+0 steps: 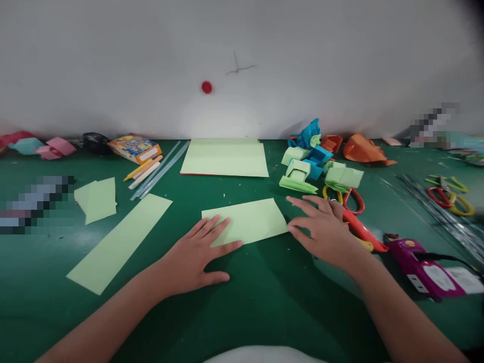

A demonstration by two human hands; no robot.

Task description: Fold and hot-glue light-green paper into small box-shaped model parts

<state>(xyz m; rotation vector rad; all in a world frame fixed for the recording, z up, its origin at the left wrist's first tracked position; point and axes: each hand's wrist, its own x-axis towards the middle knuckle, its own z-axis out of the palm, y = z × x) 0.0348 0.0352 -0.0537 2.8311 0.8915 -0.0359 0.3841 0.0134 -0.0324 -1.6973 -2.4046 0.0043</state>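
A pale green paper rectangle (253, 222) lies flat on the green table, between my hands. My left hand (200, 252) rests with its fingers spread over the left end of this paper, thumb on the table. At the paper's right corner is my right hand (321, 227), fingers apart, with its index fingertip touching or just beside the corner. To the left lies a long pale green strip (121, 244), set at a slant. Behind the middle paper is a stack of larger pale green sheets (225, 158).
Folded paper pieces (302, 169) and scissors (353, 201) sit behind my right hand. A purple device (427, 269) with a cable lies at the right. Left are small green sheets (100, 200), crayons (145, 169), clear sticks (162, 171) and a colourful box (134, 148). A wall (132, 65) stands behind.
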